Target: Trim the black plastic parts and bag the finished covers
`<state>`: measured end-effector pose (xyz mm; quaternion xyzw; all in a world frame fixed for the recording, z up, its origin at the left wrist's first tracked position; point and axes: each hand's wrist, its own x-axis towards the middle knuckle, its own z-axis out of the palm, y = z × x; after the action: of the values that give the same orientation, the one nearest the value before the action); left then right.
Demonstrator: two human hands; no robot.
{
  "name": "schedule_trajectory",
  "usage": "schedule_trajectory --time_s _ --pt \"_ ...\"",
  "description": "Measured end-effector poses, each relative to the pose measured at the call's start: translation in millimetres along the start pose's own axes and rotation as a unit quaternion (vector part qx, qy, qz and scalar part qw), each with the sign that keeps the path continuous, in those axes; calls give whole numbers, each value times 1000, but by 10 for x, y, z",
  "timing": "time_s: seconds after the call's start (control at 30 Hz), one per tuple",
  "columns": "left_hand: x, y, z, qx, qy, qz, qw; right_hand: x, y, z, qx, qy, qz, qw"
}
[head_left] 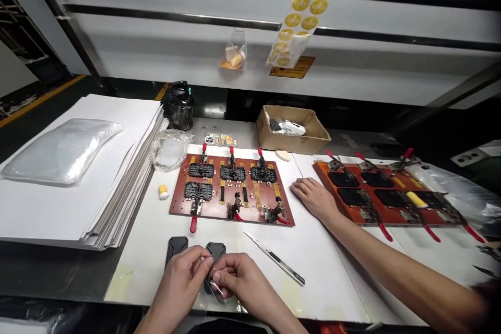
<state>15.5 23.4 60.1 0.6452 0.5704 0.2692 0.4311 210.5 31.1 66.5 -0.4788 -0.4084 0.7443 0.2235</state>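
Observation:
My left hand (183,277) is closed in a pinch close to my right fingertips; what lies between its fingers is too small to make out. My right hand (247,283) has its fingers curled on a small piece of clear plastic film (216,289), which hangs glinting below them. Flat on the table near my left hand lies a black plastic panel (178,245). A second black panel (216,248) sits just beyond my fingers, partly covered by them. To the right of my hands rests a slim craft knife (276,258), its blade pointing away to the left.
Ahead stands a brown-red fixture board (178,207) with red-handled clamps and black panels. Another clamp board (391,214) is to the right, where a co-worker's hand (315,197) rests. A paper stack (129,167), yellow-white roll (163,192) and cardboard box (291,142) surround the area.

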Motion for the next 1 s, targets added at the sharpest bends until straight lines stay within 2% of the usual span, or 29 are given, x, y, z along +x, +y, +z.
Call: schedule_trajectory --time_s 0.07,0.1,0.13,0.17,0.2,0.3,0.33,0.4,0.47,0.53,0.6,0.7,0.77,0.83,1.0 --pt "-58 -3 -49 76 130 22 988 77 54 25 -36 28 6 999" --pt "-101 -2 -75 119 202 40 971 116 80 45 -53 43 6 998" --pt "-150 3 -94 150 255 57 954 152 101 68 -66 53 4 996" --pt "-201 12 -104 163 275 69 945 184 117 93 -71 56 1 996" --pt "-248 24 -101 156 263 71 949 212 127 119 -72 55 -7 996" --pt "-341 68 -32 107 164 36 980 266 107 187 -91 47 -63 993" --pt "-352 76 -5 106 149 23 983 276 85 202 -105 47 -80 990" --pt "-346 75 24 133 153 20 979 282 24 212 -134 52 -99 985" --pt "-312 54 4 189 162 47 967 276 -45 201 -153 50 -109 981" --pt "-255 27 -50 228 146 79 960 265 -104 178 -170 37 -128 976" --pt "-188 12 -101 193 103 70 973 261 -133 154 -185 31 -137 973" --pt "-112 30 -121 68 54 -4 996 275 -109 129 -225 61 -104 967" --pt "-93 57 -97 29 48 -35 998 286 -66 118 -252 96 -69 961" --pt "-93 79 -66 22 49 -34 998 284 -25 105 -262 112 -58 957" --pt "-97 78 -70 13 45 -42 998 225 10 60 -199 53 -111 972"
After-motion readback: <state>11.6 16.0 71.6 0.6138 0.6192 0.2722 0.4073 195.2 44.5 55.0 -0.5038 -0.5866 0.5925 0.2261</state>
